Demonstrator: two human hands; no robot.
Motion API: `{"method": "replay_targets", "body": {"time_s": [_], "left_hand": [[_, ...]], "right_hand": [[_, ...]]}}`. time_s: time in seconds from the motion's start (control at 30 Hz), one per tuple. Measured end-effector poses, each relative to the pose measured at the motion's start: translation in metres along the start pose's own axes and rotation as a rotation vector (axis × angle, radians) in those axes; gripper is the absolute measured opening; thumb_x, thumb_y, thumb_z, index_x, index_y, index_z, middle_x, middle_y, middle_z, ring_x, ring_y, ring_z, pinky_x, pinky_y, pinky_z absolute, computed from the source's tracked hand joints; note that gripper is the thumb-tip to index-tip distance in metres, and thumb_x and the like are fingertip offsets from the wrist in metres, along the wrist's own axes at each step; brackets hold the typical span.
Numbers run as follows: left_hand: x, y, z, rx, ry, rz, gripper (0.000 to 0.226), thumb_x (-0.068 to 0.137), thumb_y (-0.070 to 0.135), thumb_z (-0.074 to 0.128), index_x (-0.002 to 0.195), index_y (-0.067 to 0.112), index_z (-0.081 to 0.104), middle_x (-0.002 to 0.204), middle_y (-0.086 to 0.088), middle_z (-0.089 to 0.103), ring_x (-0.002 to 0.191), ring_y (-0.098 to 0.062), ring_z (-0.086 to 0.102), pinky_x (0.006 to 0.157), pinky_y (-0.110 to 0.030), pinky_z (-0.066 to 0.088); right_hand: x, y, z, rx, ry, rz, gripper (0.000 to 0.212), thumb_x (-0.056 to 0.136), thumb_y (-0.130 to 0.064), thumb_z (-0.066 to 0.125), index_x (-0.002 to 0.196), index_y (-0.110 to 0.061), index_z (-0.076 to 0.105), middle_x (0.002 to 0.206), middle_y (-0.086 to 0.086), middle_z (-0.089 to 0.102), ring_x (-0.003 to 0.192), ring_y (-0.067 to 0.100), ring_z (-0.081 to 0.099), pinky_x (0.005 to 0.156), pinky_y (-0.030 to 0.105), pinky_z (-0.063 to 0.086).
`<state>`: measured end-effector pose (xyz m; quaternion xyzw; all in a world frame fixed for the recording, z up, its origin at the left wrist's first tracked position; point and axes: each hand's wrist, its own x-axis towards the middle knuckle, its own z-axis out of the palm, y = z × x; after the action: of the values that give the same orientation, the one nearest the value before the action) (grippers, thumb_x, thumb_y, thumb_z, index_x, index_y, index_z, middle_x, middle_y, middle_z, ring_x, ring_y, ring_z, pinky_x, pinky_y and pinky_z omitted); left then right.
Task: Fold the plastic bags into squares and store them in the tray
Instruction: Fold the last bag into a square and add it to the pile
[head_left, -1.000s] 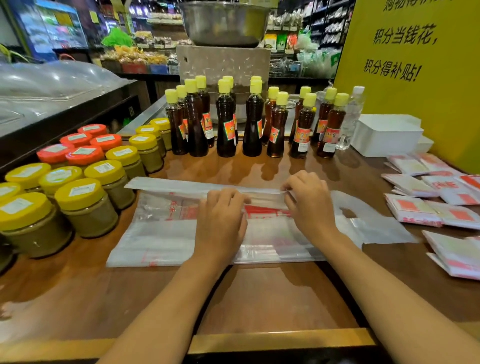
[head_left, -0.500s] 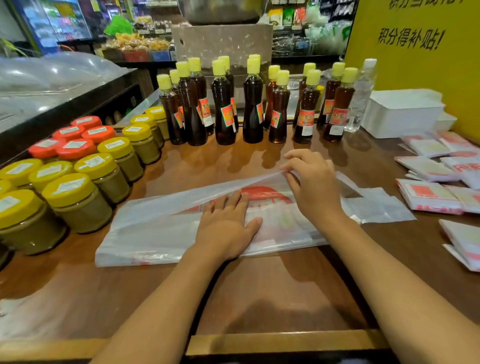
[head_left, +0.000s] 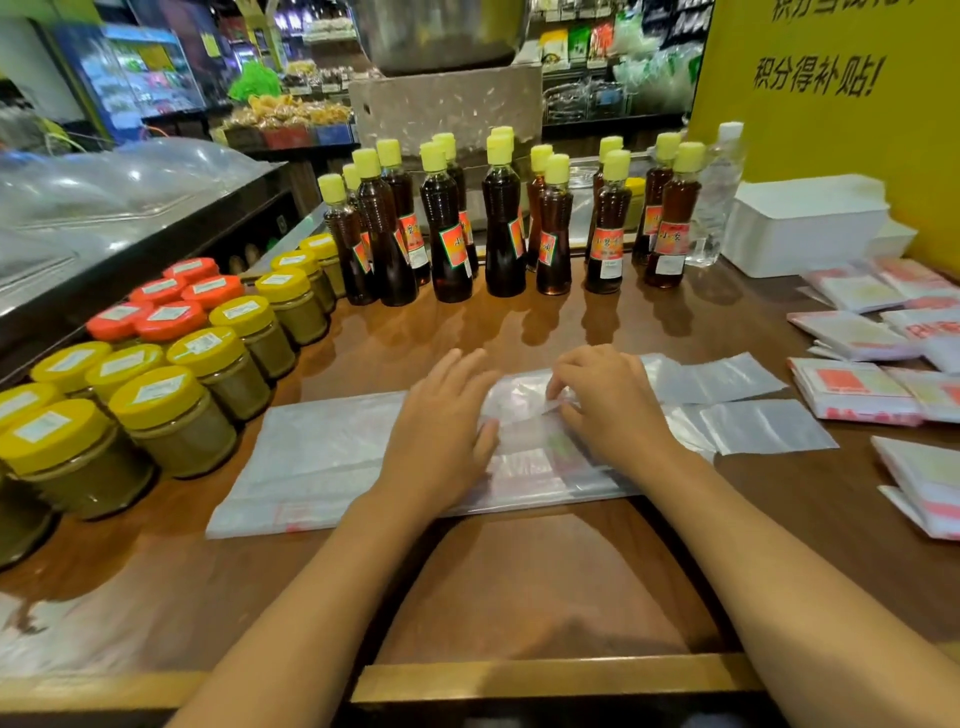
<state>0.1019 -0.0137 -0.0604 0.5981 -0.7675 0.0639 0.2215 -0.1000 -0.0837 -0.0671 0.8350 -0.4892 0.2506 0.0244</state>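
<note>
Your left hand (head_left: 441, 431) lay flat, fingers straight, on the plastic bag (head_left: 322, 457); your right hand (head_left: 613, 405) pinched its folded edge, the bag spreading under both grips.

The worktop (head_left: 519, 322) is brown wood, polished to a gloss that mirrors the bottles (head_left: 441, 228). The plastic bag (head_left: 322, 457) is thin, translucent film, faintly shiny. Jars (head_left: 176, 421) carry smooth plastic lids; the white tray (head_left: 800, 228) looks matt

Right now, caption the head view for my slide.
Both hands, left flat, right pinching, fold a plastic bag on the wooden counter.
</note>
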Motion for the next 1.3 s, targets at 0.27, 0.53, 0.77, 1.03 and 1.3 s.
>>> {"method": "replay_targets", "body": {"time_s": [0.27,0.53,0.77,1.03,1.3], "left_hand": [[-0.003,-0.026,0.020,0.053,-0.358,-0.203,0.055,0.106,0.051,0.025,0.158,0.030,0.024,0.168,0.004,0.014,0.154,-0.022,0.010,0.124,-0.043,0.010],[-0.008,-0.025,0.021,0.101,-0.115,-0.096,0.036,0.106,0.032,0.040,0.140,0.028,0.049,0.140,0.005,0.050,0.124,-0.021,0.044,0.100,-0.038,0.034],[-0.010,-0.037,0.024,0.065,-0.340,-0.192,0.061,0.106,0.052,0.023,0.161,0.029,0.013,0.169,0.007,0.008,0.155,-0.016,0.004,0.124,-0.042,0.009],[-0.011,-0.049,0.023,0.095,-0.440,-0.260,0.079,0.096,0.072,0.017,0.159,0.035,-0.012,0.169,0.007,-0.012,0.155,-0.021,-0.012,0.125,-0.048,-0.007],[-0.011,-0.044,0.018,-0.014,-0.130,-0.105,0.047,0.103,0.051,0.024,0.139,0.035,0.049,0.141,0.006,0.044,0.131,-0.021,0.037,0.103,-0.041,0.029]], "right_hand": [[-0.011,-0.001,0.002,0.014,-0.197,-0.017,0.024,0.100,-0.046,0.048,0.114,-0.034,0.065,0.139,-0.011,0.046,0.134,0.015,0.032,0.117,0.045,0.005],[-0.011,-0.009,0.018,-0.009,-0.182,-0.071,0.030,0.103,-0.038,0.044,0.128,-0.034,0.059,0.127,-0.007,0.049,0.120,0.016,0.044,0.107,0.038,0.022],[-0.006,-0.009,0.020,-0.087,-0.374,-0.022,0.052,0.105,-0.047,0.029,0.154,-0.031,0.029,0.163,-0.005,0.021,0.150,0.016,0.017,0.121,0.054,-0.004],[-0.008,-0.003,0.017,-0.145,-0.562,0.070,0.073,0.098,-0.070,0.019,0.159,-0.039,-0.005,0.167,-0.009,-0.017,0.154,0.017,-0.014,0.117,0.066,-0.010],[-0.017,-0.003,0.006,-0.003,-0.261,0.055,0.038,0.102,-0.052,0.039,0.134,-0.039,0.052,0.138,-0.005,0.041,0.129,0.021,0.037,0.110,0.044,0.026]]}}
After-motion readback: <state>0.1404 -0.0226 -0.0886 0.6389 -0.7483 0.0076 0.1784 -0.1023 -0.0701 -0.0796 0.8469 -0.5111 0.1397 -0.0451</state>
